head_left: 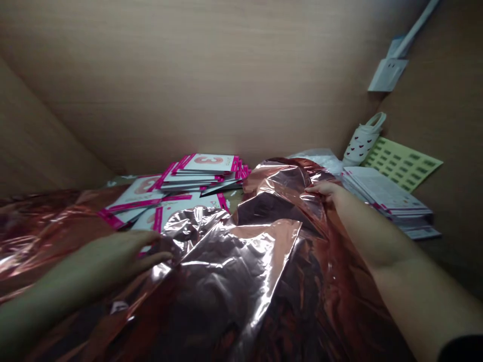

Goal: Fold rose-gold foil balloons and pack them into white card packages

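A large rose-gold foil sheet (234, 281) spreads across the lower part of the view in loose, shiny folds. My right hand (324, 191) is curled over its raised far edge, pinching the foil. My left hand (128, 251) lies on the foil at the left, fingers stretched out over a bunched fold. I cannot tell whether it grips the fold. Just beyond that hand, several packets with pink edges and a large number 3 (207, 162) lie in loose stacks, partly covered by the foil.
A stack of printed white sheets (385, 196) with pink edges lies at the right, beside a pale green label sheet (402, 163) and a white heart-patterned slipper (364, 139). Wood-grain panels (188, 75) stand behind, with a wall socket (388, 74) at upper right.
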Tool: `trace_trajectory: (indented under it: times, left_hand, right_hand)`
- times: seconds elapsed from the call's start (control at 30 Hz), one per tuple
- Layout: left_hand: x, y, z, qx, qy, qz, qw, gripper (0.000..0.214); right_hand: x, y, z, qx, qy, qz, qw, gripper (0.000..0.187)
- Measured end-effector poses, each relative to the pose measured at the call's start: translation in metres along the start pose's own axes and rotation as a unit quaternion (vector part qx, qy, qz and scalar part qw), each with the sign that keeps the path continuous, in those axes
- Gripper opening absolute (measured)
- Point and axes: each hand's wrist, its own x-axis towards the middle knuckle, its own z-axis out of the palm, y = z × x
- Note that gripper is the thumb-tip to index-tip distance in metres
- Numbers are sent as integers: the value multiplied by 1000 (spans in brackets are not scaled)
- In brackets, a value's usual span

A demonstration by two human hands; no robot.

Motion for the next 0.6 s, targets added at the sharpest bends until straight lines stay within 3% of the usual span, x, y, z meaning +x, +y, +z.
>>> trace_trajectory:
  times: [0.07,0.13,0.17,0.23,0.3,0.4,0.6]
  left_hand:
    - [22,38,19,80,-64,143,984,25]
    - [38,75,61,76,-144,280,946,47]
    - [44,89,85,66,-159,321,931,48]
    - [52,106,125,66,-162,351,920,53]
    - [58,109,148,76,-151,347,922,61]
    - [62,106,152,90,-132,334,929,68]
    - [67,117,152,76,-82,305,946,56]
  right_hand:
    - [2,-1,0,-3,2,2,1000,10]
    - [-1,-3,-1,-9,0,6,1000,12]
    - [-3,-4,-2,-14,-4,9,1000,12]
    - [-9,-10,-3,-24,-20,18,999,8]
    - [-15,-20,-1,-29,-41,15,999,3]
    - [-13,-41,9,-38,-46,-42,997,9]
    - [6,-86,48,-82,43,-127,988,20]
